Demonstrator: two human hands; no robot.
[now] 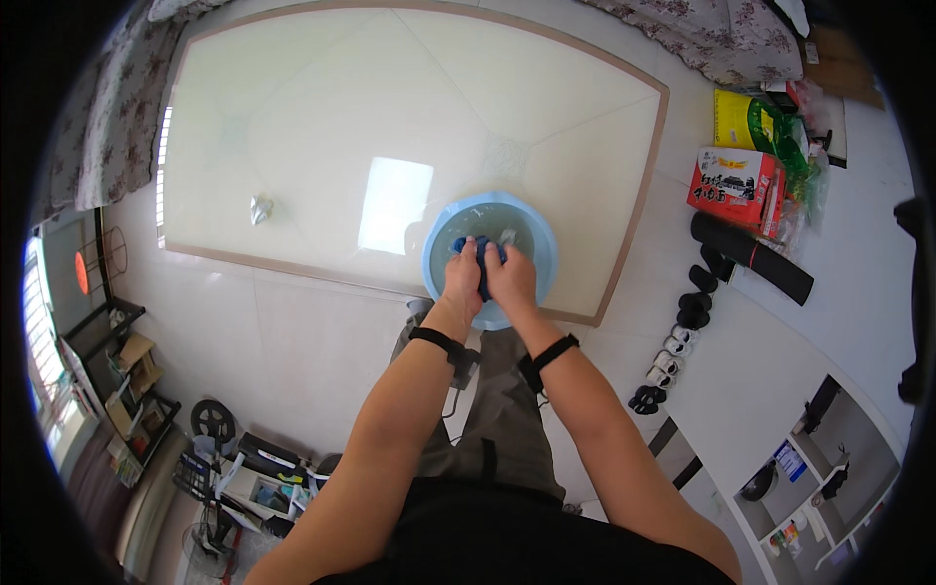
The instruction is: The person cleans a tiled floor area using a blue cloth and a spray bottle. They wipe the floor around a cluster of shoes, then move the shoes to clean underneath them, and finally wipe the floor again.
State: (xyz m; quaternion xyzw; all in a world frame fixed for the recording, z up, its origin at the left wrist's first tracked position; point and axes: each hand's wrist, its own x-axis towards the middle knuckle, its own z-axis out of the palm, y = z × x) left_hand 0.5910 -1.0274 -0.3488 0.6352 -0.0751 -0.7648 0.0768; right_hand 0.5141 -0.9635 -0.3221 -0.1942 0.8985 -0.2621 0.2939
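A light blue plastic basin holding water sits near the front right corner of a pale floor area bordered by a brown strip. Over the basin, my left hand and my right hand are side by side, both closed on a bunched dark blue cloth. Part of the cloth shows between the hands and beyond the left fingertips. Something pale and clear, perhaps bubbles or splashing water, shows in the basin just past my right hand. Black straps circle both wrists.
A crumpled silvery item lies at the left. On the right are a red carton, a yellow bag, a black roll and a row of shoes. A shelf and a wheeled item stand lower left.
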